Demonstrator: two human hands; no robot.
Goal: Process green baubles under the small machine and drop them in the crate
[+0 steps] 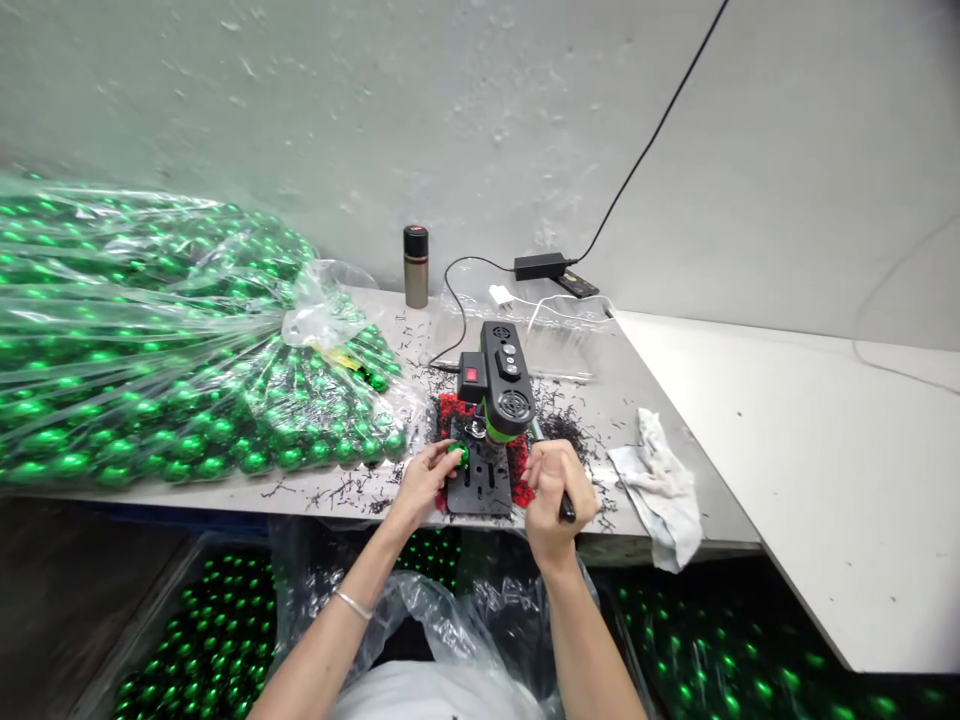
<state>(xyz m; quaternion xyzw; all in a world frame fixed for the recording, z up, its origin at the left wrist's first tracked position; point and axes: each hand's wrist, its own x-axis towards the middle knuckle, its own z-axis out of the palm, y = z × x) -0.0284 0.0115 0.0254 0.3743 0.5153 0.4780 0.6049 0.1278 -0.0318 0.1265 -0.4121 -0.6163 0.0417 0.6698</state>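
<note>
A small black machine (pixel 506 370) with a red switch, round vents and a green lower edge stands on the table. Its slotted black base plate (pixel 480 490) rests over red material. At the plate's left side, my left hand (pixel 427 480) pinches a shiny green ball (pixel 458 454) between thumb and fingers. On the machine's right, my right hand (pixel 559 490) is wrapped around a lever handle (pixel 568 510); the handle's black end sticks out below the fist. Whatever lies directly under the machine's head is partly hidden.
A large clear bag of green balls (pixel 187 380) fills the table's left. Small black scraps (pixel 562 430) litter the tabletop. Behind are a bottle (pixel 416 268), a power adapter (pixel 540 266) and cables. A white cloth (pixel 664 490) lies right. Green balls (pixel 206 630) fill a container below.
</note>
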